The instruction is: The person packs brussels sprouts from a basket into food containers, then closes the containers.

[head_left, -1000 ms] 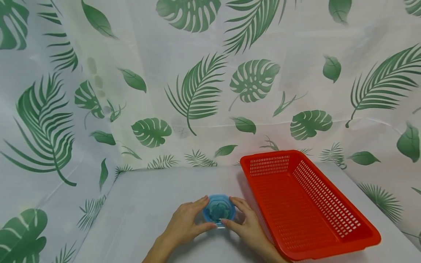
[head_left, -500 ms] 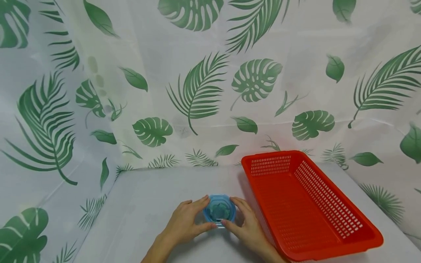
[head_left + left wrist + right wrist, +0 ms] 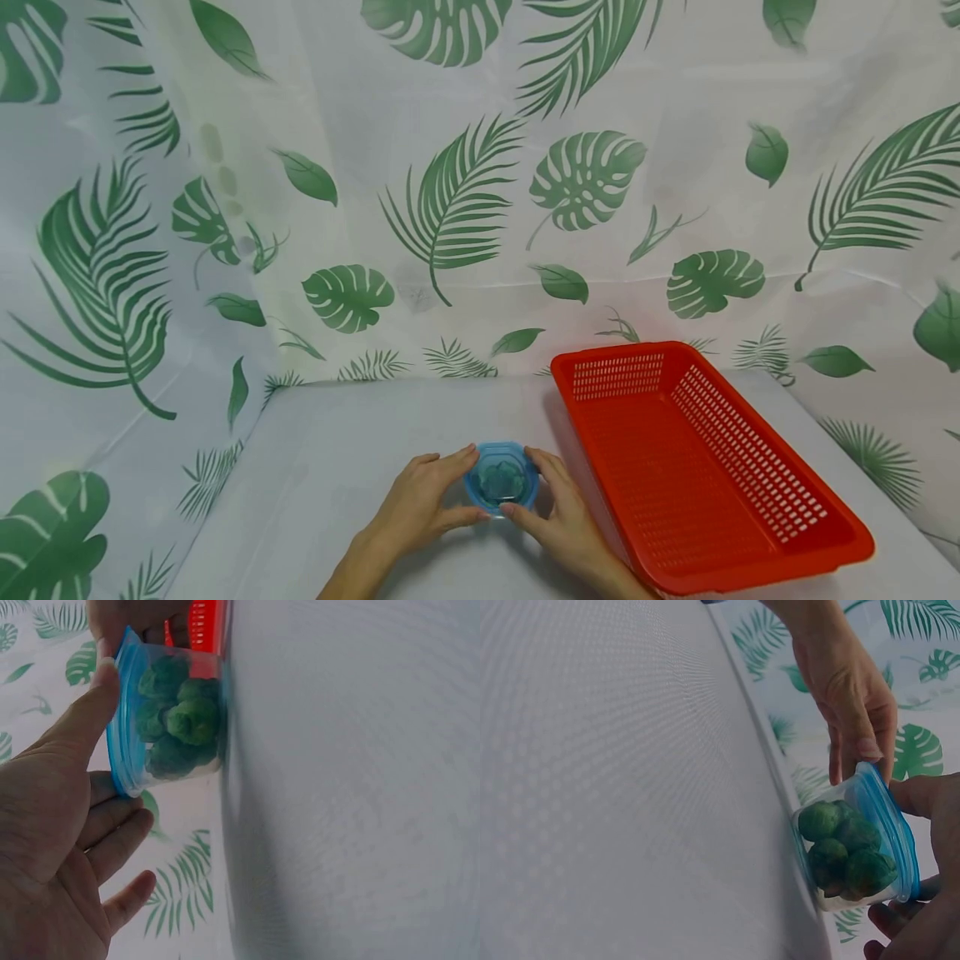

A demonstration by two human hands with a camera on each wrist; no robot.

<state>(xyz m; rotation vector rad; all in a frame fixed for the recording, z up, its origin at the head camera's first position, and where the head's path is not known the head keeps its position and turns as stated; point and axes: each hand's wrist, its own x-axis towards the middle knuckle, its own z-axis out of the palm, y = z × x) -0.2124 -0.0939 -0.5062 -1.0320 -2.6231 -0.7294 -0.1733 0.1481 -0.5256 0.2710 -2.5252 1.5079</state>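
A small clear plastic container (image 3: 180,761) with a blue lid (image 3: 501,477) stands upright on the white table between both hands. Several green Brussels sprouts (image 3: 847,851) show through its clear wall. My left hand (image 3: 420,504) holds the lid's left rim, fingers at the far side and thumb at the near edge. On the opposite side, my right hand (image 3: 564,518) grips the rim the same way, its thumb close to the left thumb. In the left wrist view, the outer fingers of the left hand (image 3: 60,810) spread away from the lid.
A large red perforated plastic basket (image 3: 675,475) stands on the table (image 3: 330,450) just right of the right hand. Behind and at both sides hangs a white sheet (image 3: 465,325) with green leaf prints.
Both hands stay around the lid. The thumbs have shifted very slightly at its near edge, and the bright strip between them has shrunk. The basket has not moved.
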